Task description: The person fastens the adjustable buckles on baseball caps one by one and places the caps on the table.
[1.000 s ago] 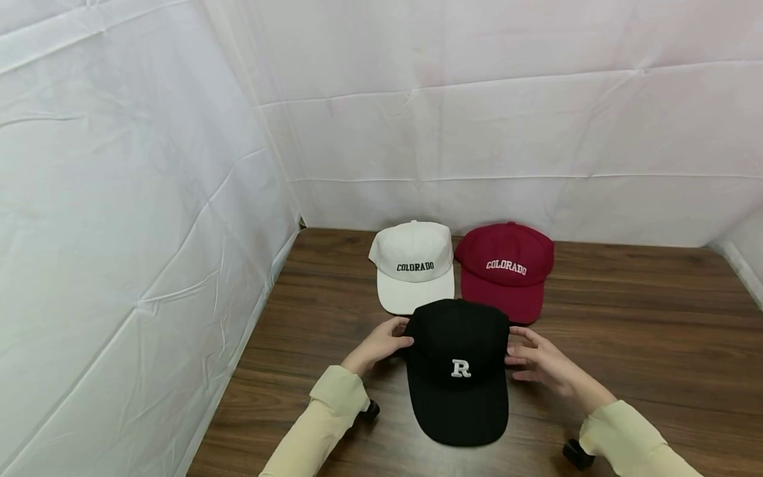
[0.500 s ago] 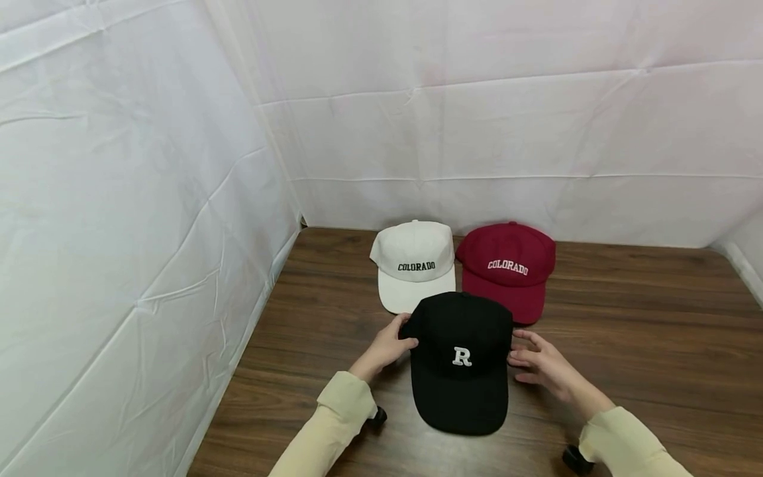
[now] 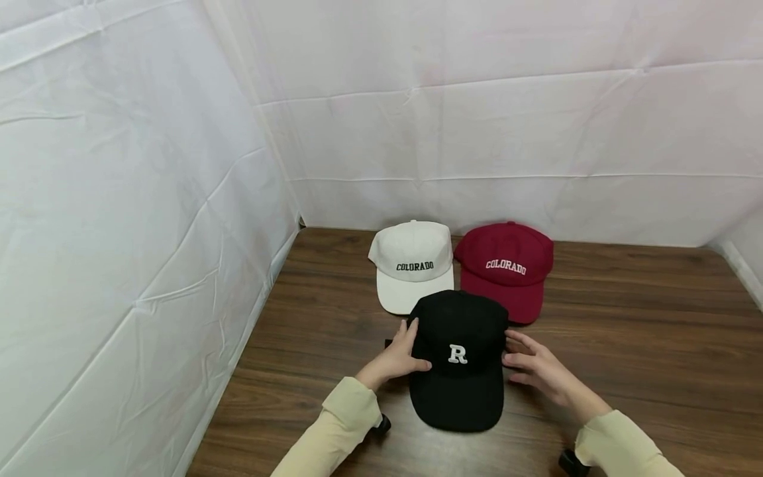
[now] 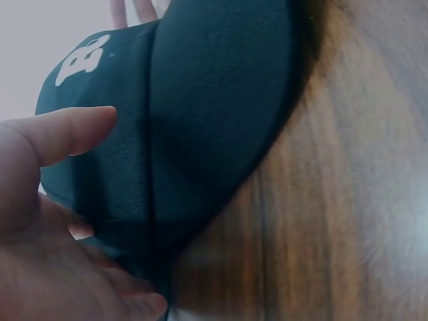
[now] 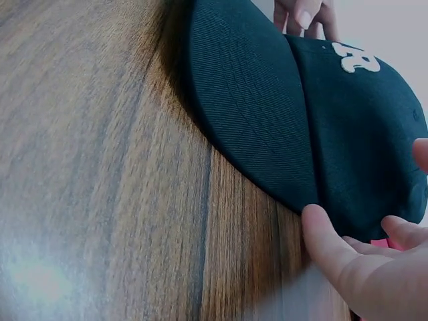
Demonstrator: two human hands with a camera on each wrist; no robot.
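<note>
A black baseball cap [image 3: 457, 391] with a white letter R lies on the wooden table, brim toward me. At its left side is my left hand [image 3: 396, 358], fingers along the crown and thumb stretched over the lower front. That thumb [image 4: 80, 130] is straight in the left wrist view. My right hand [image 3: 545, 372] is at the cap's right side, fingers loosely spread with the tips right at its edge. Behind it stand a white cap [image 3: 411, 248] and a dark red cap [image 3: 512, 252], both lettered COLORADO. The black crown overlaps both brims in the head view.
The dark wooden table [image 3: 644, 318] reaches back to a white cloth wall [image 3: 507, 132]. Another white cloth [image 3: 131, 218] hangs along the left side. A black strap end [image 3: 389, 343] shows left of the black cap.
The black cap has shifted slightly away from me, toward the other two caps. My left hand has slid a little right, its thumb now lower over the cap's front. The right hand has barely moved.
</note>
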